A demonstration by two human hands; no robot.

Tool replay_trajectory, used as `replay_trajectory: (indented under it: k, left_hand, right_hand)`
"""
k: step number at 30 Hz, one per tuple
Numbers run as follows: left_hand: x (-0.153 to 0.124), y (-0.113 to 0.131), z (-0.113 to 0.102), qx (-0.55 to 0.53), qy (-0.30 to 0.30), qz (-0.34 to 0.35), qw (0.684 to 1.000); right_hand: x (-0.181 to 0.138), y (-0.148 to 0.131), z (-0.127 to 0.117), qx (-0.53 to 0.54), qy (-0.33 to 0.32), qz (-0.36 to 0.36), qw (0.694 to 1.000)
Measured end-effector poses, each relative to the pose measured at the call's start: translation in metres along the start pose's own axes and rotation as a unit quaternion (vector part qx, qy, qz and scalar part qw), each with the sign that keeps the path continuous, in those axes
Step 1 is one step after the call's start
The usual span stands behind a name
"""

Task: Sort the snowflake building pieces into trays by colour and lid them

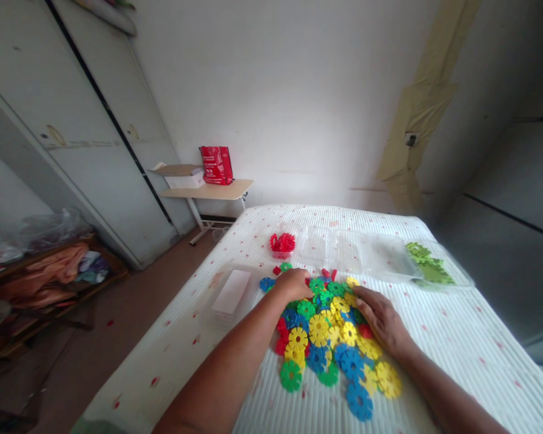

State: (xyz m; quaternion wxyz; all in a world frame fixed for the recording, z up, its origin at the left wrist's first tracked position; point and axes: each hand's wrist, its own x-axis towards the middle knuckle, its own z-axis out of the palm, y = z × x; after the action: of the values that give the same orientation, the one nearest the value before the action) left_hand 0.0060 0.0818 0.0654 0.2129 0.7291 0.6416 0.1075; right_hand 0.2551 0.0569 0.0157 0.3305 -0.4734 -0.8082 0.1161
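Note:
A loose pile of snowflake building discs in yellow, blue, green and red lies before me, some discs overlapping. At the far left part of the pile is my left hand. Its fingers curl down among the discs, beside a bit of red, and whatever they pinch is hidden. My right hand rests along the right edge of the pile, fingers stretched towards yellow discs. A clear box of red discs stands beyond the pile. Light green discs fill part of another clear container at the far right.
Clear plastic containers line the far side of the patterned tablecloth. A clear box with white cards sits left of my left forearm. Behind stands a small side table with a red bag.

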Motion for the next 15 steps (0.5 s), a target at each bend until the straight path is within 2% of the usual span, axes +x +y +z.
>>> replay_trajectory:
  k: [6,11,15]
  left_hand:
    - [-0.007,-0.007,0.005,-0.048,0.061,0.006,0.997]
    - [-0.017,-0.01,-0.003,-0.084,0.09,0.019,0.992]
    - [-0.022,-0.018,-0.008,-0.174,0.101,0.022,0.979]
  right_hand:
    - [0.001,0.0,-0.002,0.009,-0.001,0.002,1.0]
    - [0.0,0.0,-0.002,0.008,0.0,0.004,1.0]
    - [0.0,-0.001,-0.002,0.005,0.007,0.001,1.0]
